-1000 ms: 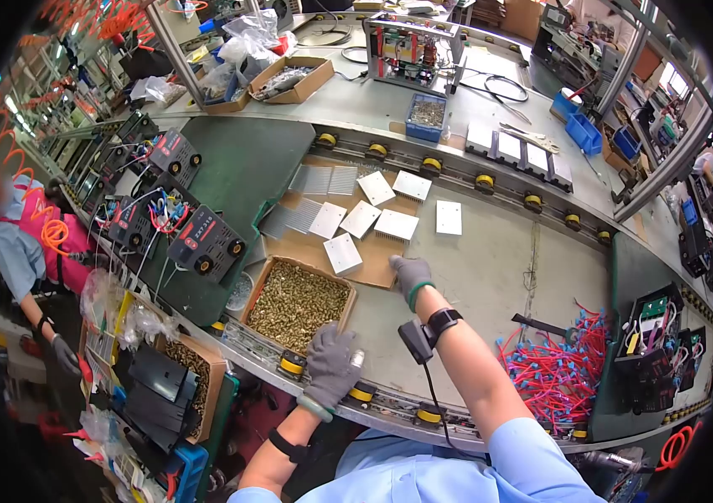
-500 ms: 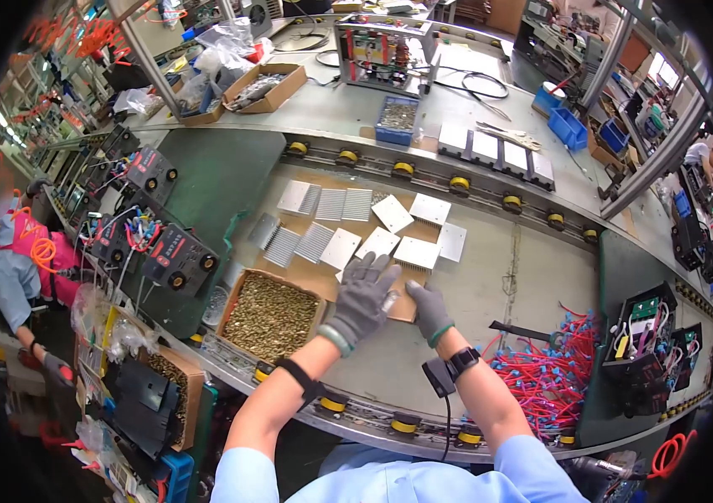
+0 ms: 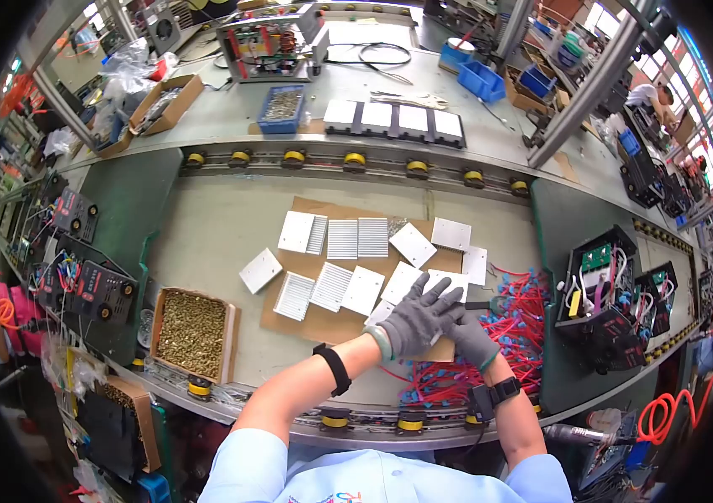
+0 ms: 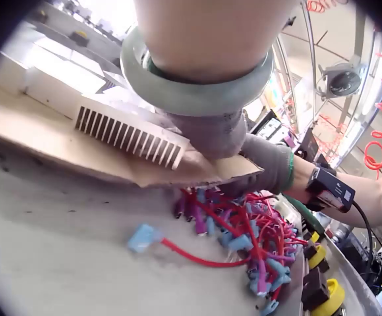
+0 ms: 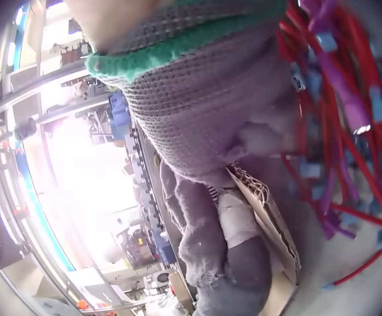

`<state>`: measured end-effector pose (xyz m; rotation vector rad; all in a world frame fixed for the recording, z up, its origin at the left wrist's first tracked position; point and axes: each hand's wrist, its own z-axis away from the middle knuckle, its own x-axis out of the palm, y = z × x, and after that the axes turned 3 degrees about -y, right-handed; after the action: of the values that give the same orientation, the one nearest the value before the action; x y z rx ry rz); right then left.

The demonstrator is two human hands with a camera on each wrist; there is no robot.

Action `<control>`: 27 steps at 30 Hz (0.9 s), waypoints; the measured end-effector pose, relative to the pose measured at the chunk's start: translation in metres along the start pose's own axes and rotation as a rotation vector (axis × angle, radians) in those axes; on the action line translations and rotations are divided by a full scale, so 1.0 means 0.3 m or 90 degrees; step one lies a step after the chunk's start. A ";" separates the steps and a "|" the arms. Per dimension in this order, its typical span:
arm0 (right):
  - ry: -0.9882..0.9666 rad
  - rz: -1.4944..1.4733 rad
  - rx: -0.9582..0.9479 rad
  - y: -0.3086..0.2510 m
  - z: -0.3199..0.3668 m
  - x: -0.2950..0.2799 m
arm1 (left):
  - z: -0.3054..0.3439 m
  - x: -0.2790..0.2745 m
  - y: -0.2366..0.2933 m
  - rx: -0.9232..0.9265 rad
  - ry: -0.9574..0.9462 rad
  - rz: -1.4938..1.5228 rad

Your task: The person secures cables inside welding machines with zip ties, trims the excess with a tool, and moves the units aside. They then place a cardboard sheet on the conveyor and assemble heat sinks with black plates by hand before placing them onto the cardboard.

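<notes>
In the head view, several finned metal heat sinks (image 3: 343, 239) lie on a brown cardboard sheet (image 3: 289, 325), some with fins up, others with flat white faces up. My gloved left hand (image 3: 413, 327) rests at the sheet's right part with fingers spread, partly over the right hand. The gloved right hand (image 3: 474, 342) grips the sheet's right edge, its fingertips partly hidden. In the left wrist view, a heat sink (image 4: 128, 136) stands near the cardboard edge beside the left hand (image 4: 207, 135). The right wrist view shows the cardboard (image 5: 280, 289) against the right glove (image 5: 210, 112).
Red wires with blue connectors (image 3: 524, 323) lie right of and beside the sheet. A box of brass-coloured parts (image 3: 229, 344) stands at left. Rollers (image 3: 355, 159) line the far edge, with a blue bin (image 3: 281, 126) beyond. Opened black units (image 3: 595, 289) stand at right.
The cardboard with its heat sinks has moved right, away from the box of brass-coloured parts, to the red wires. Both hands moved right with it; the left came from beside the box. The view turned.
</notes>
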<state>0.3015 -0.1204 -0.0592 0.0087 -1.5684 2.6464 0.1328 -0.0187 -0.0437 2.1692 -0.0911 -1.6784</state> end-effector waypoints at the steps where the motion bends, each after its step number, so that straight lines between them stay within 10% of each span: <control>1: -0.007 0.016 0.017 0.001 0.027 -0.029 | -0.020 -0.009 0.024 -0.004 -0.030 0.011; 15: -0.065 -0.002 0.074 -0.010 0.174 0.012 | 0.054 -0.018 -0.169 -0.403 -0.022 -0.173; 21: 0.003 -0.094 0.042 0.048 0.132 0.087 | 0.073 0.037 0.062 -0.259 0.177 0.057; 23: 0.061 -0.057 0.043 0.039 0.160 0.160 | 0.088 0.093 0.032 -0.161 0.033 -0.160; 27: 0.023 -0.128 -0.020 0.013 0.206 0.240 | 0.106 0.012 -0.020 -0.324 -0.073 -0.221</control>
<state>0.2276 -0.1727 -0.0301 0.1097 -1.5116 2.4541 0.1026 -0.0228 -0.0554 1.7708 0.6444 -1.7615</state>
